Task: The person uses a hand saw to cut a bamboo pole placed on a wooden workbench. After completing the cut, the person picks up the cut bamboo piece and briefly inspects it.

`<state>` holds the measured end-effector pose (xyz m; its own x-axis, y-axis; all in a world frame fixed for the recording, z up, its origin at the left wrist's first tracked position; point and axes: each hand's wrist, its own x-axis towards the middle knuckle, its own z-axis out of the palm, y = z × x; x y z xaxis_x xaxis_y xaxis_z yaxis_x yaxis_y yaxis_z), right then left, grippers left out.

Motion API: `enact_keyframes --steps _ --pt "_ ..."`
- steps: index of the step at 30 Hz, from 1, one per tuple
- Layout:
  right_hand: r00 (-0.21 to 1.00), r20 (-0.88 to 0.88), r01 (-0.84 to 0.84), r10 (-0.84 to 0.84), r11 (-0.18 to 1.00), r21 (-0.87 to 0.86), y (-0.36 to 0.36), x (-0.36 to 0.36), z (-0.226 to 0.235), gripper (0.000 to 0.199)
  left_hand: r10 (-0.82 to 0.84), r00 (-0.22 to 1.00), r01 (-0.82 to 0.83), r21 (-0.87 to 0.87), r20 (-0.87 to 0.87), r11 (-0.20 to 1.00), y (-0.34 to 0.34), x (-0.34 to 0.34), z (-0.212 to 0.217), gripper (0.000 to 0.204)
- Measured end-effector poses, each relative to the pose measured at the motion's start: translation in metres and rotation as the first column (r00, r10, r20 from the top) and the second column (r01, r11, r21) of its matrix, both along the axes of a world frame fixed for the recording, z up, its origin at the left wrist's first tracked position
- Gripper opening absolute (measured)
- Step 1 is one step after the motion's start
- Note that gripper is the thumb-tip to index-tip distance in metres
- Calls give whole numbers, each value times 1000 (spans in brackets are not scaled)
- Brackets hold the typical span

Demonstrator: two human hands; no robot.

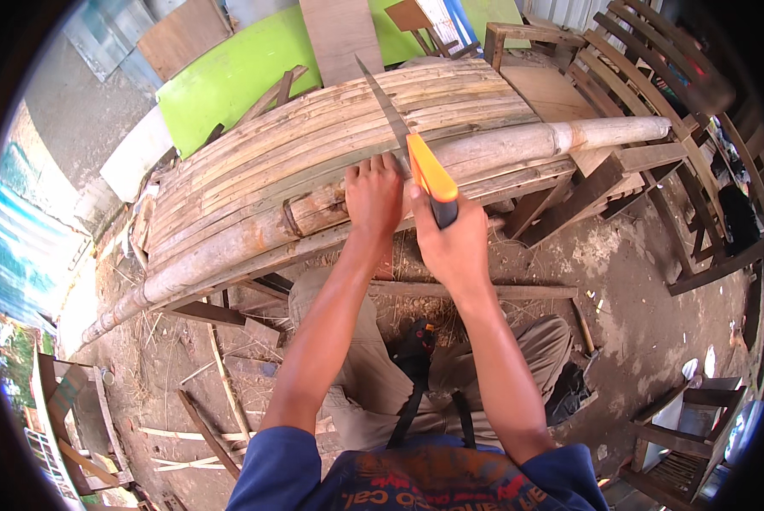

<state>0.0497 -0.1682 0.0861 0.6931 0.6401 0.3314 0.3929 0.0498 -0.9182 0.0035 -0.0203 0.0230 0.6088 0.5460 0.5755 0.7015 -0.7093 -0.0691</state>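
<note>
Here's the slatted tabletop (271, 143), twelve o'clock — and along its near side the pole (318, 210), eight to two. Saw (418, 155) across it, pointing to eleven — right hand (455, 247) gripping it, left hand (375, 194) curled over the pole.

Viewing remotely, I note a navy short-sleeved T-shirt (339, 481), its front bearing orange and red print (433, 464). I record khaki-brown trousers (367, 375) below, with narrow black straps (408, 416) hanging over them.
</note>
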Motion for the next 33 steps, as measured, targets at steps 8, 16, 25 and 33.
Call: enact_keyframes --steps 8,16,25,33 --pt "967 238 1 -89 939 345 -87 -17 -126 15 -34 999 35 -28 34 999 -5 1 1 34" --pt "999 -39 -29 35 989 148 -134 -34 -114 25 -77 972 -25 -421 -222 907 12 1 50 43" --pt "846 -480 -65 232 938 339 -112 -32 -106 22 -187 941 -51 -663 -282 747 57 5 77 72" --pt "911 -376 -46 172 945 323 -124 -23 -125 21 -221 927 -51 -686 -302 726 67 12 70 71"
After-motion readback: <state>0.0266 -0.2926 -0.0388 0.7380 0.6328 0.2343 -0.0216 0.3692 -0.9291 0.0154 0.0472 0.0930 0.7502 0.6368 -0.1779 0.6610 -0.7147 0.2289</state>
